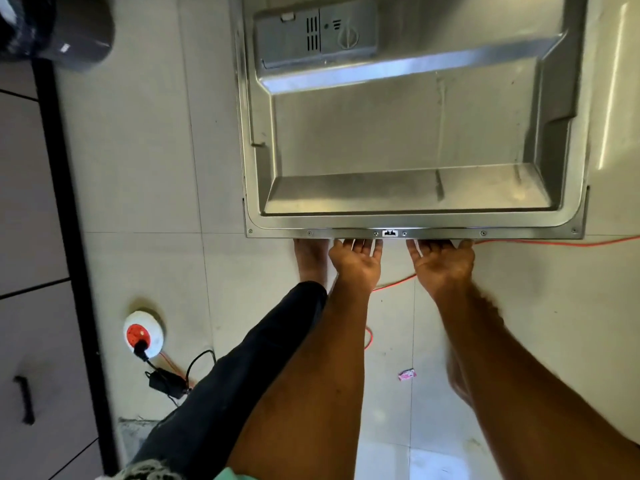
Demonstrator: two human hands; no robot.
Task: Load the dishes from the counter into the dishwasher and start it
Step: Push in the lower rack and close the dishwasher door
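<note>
dishwasher door (415,140): folded down flat, steel inner face up, fills upper centre-right of the view; near edge faces the person
detergent dispenser (315,32): in the door's far left corner, lid closed
latch slot (390,233): middle of the door's near edge, between the two hands
left hand (356,261): palm up, fingers stretched out under the near edge just left of the latch slot; fingertips hidden by the door; released, not clenched
right hand (443,263): palm up, same pose, just right of the latch slot; fingers straight, tips hidden under the edge; no grasp
bare foot (310,261): on the floor, toes under the door's near edge, just beside the left hand
black trouser leg (249,368): runs from bottom left up to that foot
floor (145,168): pale tiles, blurred in places
orange cable (554,241): on the floor, from right edge along the door's near edge, passes behind the forearms
white-and-red socket (143,332): on the floor, left side, black plug in it
black adapter (168,384): just beside the socket, nearer the person
pink wrapper (407,374): on the floor between the forearms
cabinet front (24,237): left edge, dark handle low down
</note>
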